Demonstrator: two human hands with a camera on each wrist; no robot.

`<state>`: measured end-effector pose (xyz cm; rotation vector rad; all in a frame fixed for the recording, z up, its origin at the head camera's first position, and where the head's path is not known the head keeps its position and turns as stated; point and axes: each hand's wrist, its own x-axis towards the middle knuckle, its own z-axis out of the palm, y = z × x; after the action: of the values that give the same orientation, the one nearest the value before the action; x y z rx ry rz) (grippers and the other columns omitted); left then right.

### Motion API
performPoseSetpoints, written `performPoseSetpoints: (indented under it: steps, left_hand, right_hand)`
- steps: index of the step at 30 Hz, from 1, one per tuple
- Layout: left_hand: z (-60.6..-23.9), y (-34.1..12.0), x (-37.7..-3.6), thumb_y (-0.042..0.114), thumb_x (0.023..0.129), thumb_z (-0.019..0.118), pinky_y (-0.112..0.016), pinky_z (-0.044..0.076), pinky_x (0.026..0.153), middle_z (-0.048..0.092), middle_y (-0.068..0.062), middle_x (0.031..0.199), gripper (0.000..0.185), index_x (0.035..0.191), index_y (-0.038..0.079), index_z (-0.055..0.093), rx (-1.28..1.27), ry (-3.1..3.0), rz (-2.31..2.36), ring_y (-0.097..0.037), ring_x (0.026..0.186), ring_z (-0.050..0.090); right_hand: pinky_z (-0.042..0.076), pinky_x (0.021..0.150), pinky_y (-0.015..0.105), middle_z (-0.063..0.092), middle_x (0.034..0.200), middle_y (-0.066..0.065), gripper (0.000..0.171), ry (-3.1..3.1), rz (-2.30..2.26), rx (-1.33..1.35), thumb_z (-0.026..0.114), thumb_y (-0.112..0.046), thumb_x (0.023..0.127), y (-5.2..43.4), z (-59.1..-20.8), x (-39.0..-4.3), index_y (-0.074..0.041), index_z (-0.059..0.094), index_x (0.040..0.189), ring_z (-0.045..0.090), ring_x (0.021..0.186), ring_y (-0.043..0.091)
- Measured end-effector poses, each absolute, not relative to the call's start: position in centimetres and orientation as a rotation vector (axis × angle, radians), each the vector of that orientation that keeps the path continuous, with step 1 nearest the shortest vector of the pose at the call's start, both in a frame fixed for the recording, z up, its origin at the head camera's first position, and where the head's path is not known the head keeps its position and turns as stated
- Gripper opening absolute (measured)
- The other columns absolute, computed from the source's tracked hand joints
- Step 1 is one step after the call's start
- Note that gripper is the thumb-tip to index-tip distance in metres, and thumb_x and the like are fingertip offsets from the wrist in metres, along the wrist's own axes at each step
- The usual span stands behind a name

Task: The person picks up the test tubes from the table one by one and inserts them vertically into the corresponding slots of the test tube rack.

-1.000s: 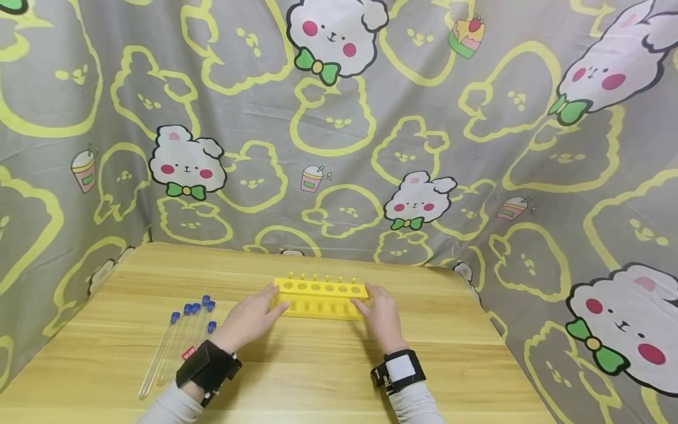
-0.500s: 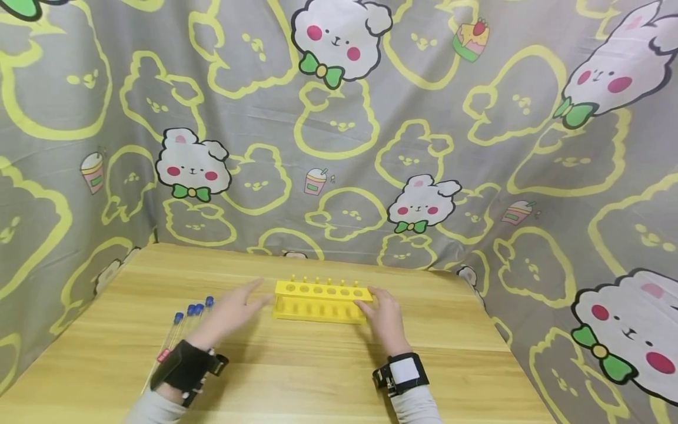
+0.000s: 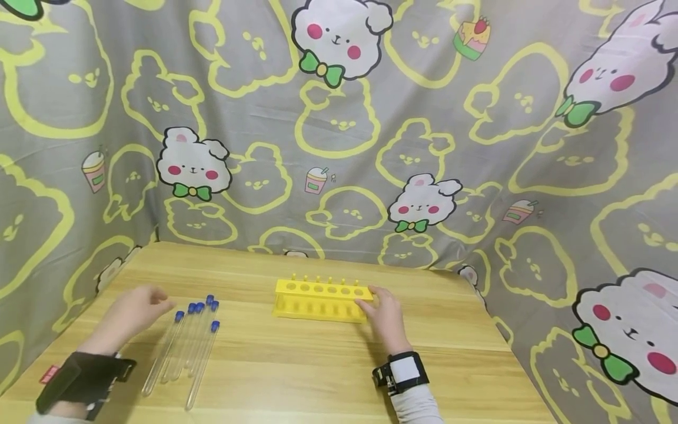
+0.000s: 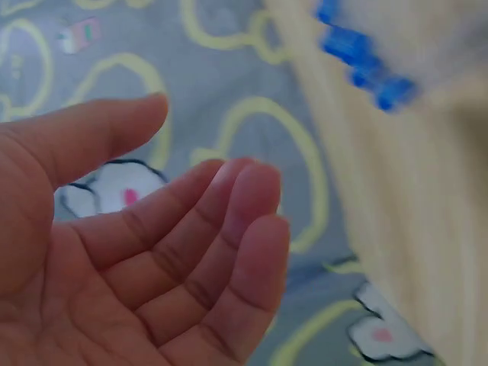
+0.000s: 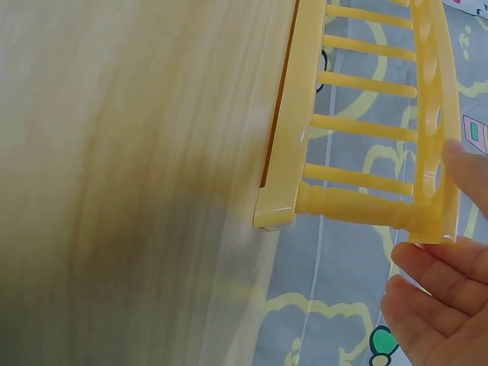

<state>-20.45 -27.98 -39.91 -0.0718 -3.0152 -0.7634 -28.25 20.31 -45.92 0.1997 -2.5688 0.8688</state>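
A yellow test-tube rack with a row of holes stands on the wooden table. My right hand holds its right end, thumb on the top plate and fingers round the end; the right wrist view shows the rack and that hand the same way. Several clear test tubes with blue caps lie flat at the left. My left hand hovers just left of them, fingers relaxed. In the left wrist view this hand holds nothing, and the blue caps blur past its fingers.
A grey cartoon-print cloth hangs behind and on both sides of the table. A black strap sits on my left wrist, a black and white one on my right. Bare wood lies in front of the rack.
My left hand has let go of the rack's left end and swung left past the tubes. The right hand has stayed on the rack, which has not moved.
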Motion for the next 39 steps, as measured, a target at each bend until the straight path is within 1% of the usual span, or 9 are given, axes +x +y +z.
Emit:
performPoseSetpoints:
  steps: [5,7,9,14,18,22,25,30,39]
  left_hand:
    - [-41.8,-29.5,-20.5,0.031,0.089,0.063,-0.051,0.051,0.071,0.068,-0.025,0.094,0.042,0.099,-0.011,0.065,-0.091,-3.147,-0.71,-0.036,0.082,0.064]
    - [-42.5,-29.6,-20.5,0.03,0.089,0.063,-0.05,0.051,0.069,0.069,-0.022,0.092,0.041,0.097,-0.01,0.065,-0.084,-3.174,-0.716,-0.032,0.08,0.063]
    - [-43.0,-29.6,-20.6,0.029,0.089,0.063,-0.045,0.05,0.067,0.068,-0.018,0.089,0.038,0.094,-0.009,0.065,-0.058,-3.185,-0.736,-0.026,0.078,0.061]
    - [-44.1,-28.9,-20.6,0.026,0.088,0.062,-0.032,0.042,0.057,0.061,-0.007,0.072,0.03,0.085,-0.004,0.064,0.007,-3.177,-0.838,-0.018,0.066,0.052]
    - [-44.5,-28.4,-20.5,0.023,0.088,0.061,-0.029,0.039,0.053,0.055,-0.003,0.061,0.024,0.075,0.003,0.06,0.055,-3.172,-0.907,-0.016,0.057,0.049]
    - [-44.9,-28.1,-20.5,0.02,0.088,0.06,-0.027,0.037,0.05,0.048,0.002,0.052,0.032,0.059,0.011,0.05,0.078,-3.184,-0.926,-0.013,0.05,0.045]
    - [-45.2,-28.1,-20.5,0.019,0.086,0.061,-0.026,0.036,0.049,0.043,0.004,0.047,0.038,0.053,0.016,0.043,0.091,-3.185,-0.93,-0.011,0.046,0.042]
    - [-45.5,-28.3,-20.7,0.019,0.085,0.062,-0.027,0.038,0.047,0.046,0.003,0.047,0.036,0.053,0.015,0.046,0.111,-3.177,-0.919,-0.012,0.045,0.045]
    - [-45.6,-28.2,-20.7,0.02,0.08,0.061,-0.026,0.037,0.045,0.042,0.005,0.045,0.034,0.051,0.016,0.045,0.134,-3.165,-0.971,-0.012,0.043,0.044]
  right_hand:
    - [0.049,0.1,0.049,0.065,0.122,0.025,0.054,-2.563,0.873,0.199,0.077,-0.03,0.08,20.3,-45.9,-28.1,0.004,0.063,0.12,0.06,0.117,0.04]
    - [0.049,0.1,0.049,0.065,0.122,0.025,0.055,-2.558,0.876,0.209,0.077,-0.03,0.08,20.2,-45.9,-28.1,0.004,0.063,0.121,0.06,0.117,0.04]
    - [0.049,0.1,0.049,0.065,0.122,0.025,0.055,-2.556,0.875,0.215,0.077,-0.03,0.08,20.2,-45.8,-28.0,0.004,0.063,0.121,0.06,0.117,0.04]
    - [0.048,0.1,0.049,0.064,0.123,0.024,0.054,-2.559,0.872,0.209,0.077,-0.031,0.08,20.2,-45.9,-28.1,0.003,0.063,0.12,0.06,0.118,0.04]
    - [0.049,0.1,0.049,0.064,0.123,0.024,0.055,-2.559,0.869,0.214,0.076,-0.032,0.08,20.2,-46.0,-28.1,0.003,0.063,0.121,0.06,0.118,0.04]
    - [0.048,0.1,0.049,0.064,0.124,0.024,0.055,-2.557,0.873,0.213,0.076,-0.032,0.08,20.2,-46.0,-28.1,0.003,0.063,0.121,0.06,0.119,0.04]
    - [0.048,0.1,0.049,0.064,0.123,0.025,0.055,-2.555,0.877,0.212,0.077,-0.031,0.08,20.2,-45.9,-28.0,0.003,0.063,0.121,0.059,0.119,0.04]
    - [0.048,0.101,0.049,0.064,0.124,0.024,0.055,-2.562,0.871,0.207,0.077,-0.031,0.08,20.1,-45.8,-28.0,0.003,0.063,0.122,0.059,0.12,0.04]
    - [0.047,0.101,0.049,0.063,0.125,0.024,0.056,-2.567,0.874,0.205,0.077,-0.031,0.08,20.2,-45.7,-27.9,0.003,0.062,0.122,0.058,0.12,0.04]
